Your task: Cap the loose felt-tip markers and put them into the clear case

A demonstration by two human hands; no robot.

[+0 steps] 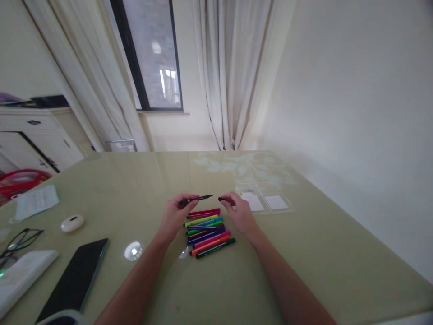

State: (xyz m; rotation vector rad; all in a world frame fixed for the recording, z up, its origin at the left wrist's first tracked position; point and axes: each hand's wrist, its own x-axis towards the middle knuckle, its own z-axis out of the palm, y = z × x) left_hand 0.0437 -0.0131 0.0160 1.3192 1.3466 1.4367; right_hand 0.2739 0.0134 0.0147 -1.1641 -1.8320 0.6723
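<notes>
My left hand (176, 212) is closed around a black marker (204, 197), its bare tip pointing right. Pinched in the fingers of my right hand (239, 212) is a small black cap (220, 199), a short gap away from the marker's tip. Below and between both hands lies a loose row of several colored markers (206, 234), in red, yellow-green, blue, purple, pink, orange and dark green. Just beyond my right hand, a clear plastic case (264, 203) lies flat with white cards inside.
On the left side of the table (142, 180) are a black phone (76, 275), a white oval case (72, 223), eyeglasses (23, 241), a white box-like object (25, 275) and a face mask (36, 201). A wall (365, 135) borders the right edge.
</notes>
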